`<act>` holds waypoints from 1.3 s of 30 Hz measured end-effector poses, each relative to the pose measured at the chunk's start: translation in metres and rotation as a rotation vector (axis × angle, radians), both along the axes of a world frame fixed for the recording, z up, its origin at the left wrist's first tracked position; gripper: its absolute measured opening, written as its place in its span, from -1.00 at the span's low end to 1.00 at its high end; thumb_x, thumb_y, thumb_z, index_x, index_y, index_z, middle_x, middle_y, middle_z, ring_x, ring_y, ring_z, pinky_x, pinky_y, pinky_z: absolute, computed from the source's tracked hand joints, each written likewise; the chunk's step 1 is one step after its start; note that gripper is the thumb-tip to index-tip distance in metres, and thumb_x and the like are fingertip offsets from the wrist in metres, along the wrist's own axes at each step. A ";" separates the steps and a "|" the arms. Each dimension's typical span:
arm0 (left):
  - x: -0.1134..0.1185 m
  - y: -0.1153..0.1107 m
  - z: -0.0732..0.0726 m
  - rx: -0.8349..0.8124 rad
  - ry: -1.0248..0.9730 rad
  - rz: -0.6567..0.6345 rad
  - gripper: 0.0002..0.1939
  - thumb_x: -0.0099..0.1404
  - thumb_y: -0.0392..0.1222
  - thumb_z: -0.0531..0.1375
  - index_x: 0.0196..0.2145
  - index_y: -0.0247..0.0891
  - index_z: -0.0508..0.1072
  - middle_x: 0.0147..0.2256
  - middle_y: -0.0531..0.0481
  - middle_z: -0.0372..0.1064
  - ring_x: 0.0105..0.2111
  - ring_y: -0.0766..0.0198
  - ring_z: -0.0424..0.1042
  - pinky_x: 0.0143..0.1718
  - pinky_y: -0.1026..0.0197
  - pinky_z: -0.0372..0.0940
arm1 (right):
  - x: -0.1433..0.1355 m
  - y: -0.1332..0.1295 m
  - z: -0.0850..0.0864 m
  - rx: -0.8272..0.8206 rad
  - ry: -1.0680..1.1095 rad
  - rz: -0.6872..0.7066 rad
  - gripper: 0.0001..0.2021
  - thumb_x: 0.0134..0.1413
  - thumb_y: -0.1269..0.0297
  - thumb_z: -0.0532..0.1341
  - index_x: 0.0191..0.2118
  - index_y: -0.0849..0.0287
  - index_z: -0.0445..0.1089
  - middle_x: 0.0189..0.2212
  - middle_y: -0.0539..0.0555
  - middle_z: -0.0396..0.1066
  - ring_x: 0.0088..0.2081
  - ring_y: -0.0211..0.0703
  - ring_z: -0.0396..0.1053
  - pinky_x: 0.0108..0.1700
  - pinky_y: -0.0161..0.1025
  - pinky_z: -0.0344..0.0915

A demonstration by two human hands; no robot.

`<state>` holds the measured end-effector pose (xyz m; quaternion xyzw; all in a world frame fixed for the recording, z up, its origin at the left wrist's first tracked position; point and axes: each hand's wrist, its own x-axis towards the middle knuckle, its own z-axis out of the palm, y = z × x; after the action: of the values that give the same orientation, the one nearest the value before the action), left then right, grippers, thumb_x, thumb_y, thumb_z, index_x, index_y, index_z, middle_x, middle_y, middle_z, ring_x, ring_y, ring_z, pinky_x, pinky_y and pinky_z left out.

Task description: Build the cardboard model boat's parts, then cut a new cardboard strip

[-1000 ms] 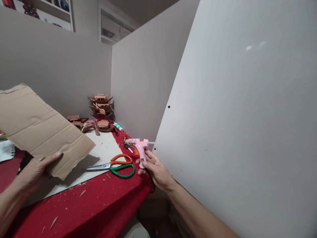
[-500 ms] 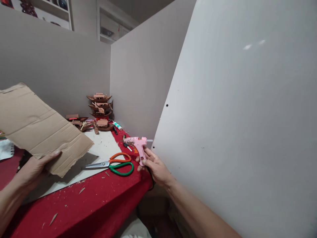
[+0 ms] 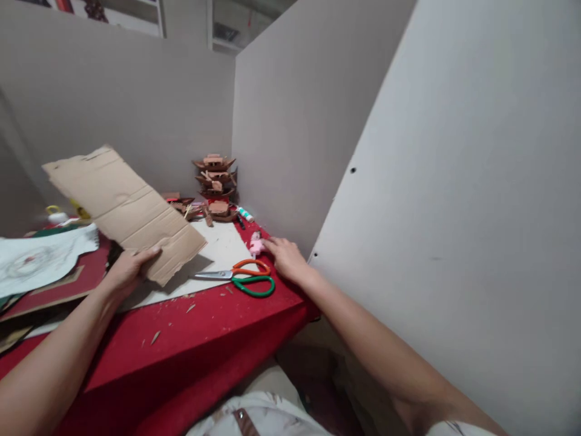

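My left hand (image 3: 129, 269) grips a piece of brown corrugated cardboard (image 3: 136, 206) by its lower edge, thumb on top, and the sheet is tilted above the work surface. At the table's right side, my right hand (image 3: 288, 257) has its fingertips against a pink hot glue gun (image 3: 256, 246) low at the red cloth; part of the gun is hidden by its angle and the fingers. Between the hands lie scissors (image 3: 242, 277) with one orange and one green handle, blades pointing left over a white board (image 3: 222, 242).
Small brown model boats (image 3: 215, 178) are stacked in the back corner. A glue bottle (image 3: 246, 214) lies beside them. Drawn-on paper (image 3: 45, 251) sits at left. Scraps dot the red cloth (image 3: 195, 333). Grey partitions (image 3: 308, 115) and a white panel (image 3: 454, 212) rise behind and right.
My right hand has carried the glue gun from above the table edge down and back to the cloth behind the scissors. The view has swung left; the cardboard is still in my left hand.
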<state>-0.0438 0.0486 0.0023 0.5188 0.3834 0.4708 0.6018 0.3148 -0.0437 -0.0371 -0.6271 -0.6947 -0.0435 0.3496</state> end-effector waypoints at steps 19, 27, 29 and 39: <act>0.004 0.011 -0.016 0.158 -0.051 -0.036 -0.70 -0.12 -0.29 0.41 -0.35 -0.27 0.55 -0.15 -0.03 0.57 -0.05 0.04 0.48 -0.13 0.12 0.43 | -0.049 -0.070 -0.061 0.376 0.022 -0.162 -0.86 0.12 0.33 0.13 -0.22 0.16 0.40 -0.41 0.09 0.38 -0.43 -0.13 0.34 -0.33 -0.22 0.31; 0.004 -0.001 -0.009 0.217 0.058 -0.136 -0.84 0.03 -0.25 0.25 -0.47 -0.46 0.47 -0.09 0.11 0.51 0.01 0.23 0.40 -0.15 0.28 0.33 | -0.046 -0.070 -0.067 0.363 0.026 -0.166 -0.89 0.12 0.32 0.13 -0.27 0.13 0.40 -0.42 0.06 0.44 -0.42 -0.14 0.39 -0.32 -0.24 0.31; 0.003 -0.003 -0.007 0.227 0.065 -0.157 -0.84 0.06 -0.25 0.22 -0.46 -0.48 0.45 -0.08 0.14 0.49 0.01 0.26 0.39 -0.15 0.29 0.31 | -0.046 -0.070 -0.067 0.363 0.030 -0.165 -0.88 0.12 0.32 0.13 -0.27 0.14 0.41 -0.41 0.08 0.46 -0.40 -0.13 0.41 -0.30 -0.23 0.32; 0.010 0.012 -0.020 0.161 -0.005 -0.144 -0.55 -0.09 -0.26 0.39 -0.17 -0.33 0.52 -0.03 -0.06 0.50 0.05 0.05 0.40 -0.02 0.13 0.36 | -0.046 -0.071 -0.065 0.362 0.036 -0.151 -0.87 0.13 0.32 0.13 -0.25 0.14 0.41 -0.39 0.10 0.48 -0.38 -0.11 0.44 -0.28 -0.22 0.35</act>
<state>-0.0334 0.0606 -0.0173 0.5904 0.3045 0.4569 0.5916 0.2686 -0.1150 -0.1024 -0.6050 -0.6204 -0.1824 0.4646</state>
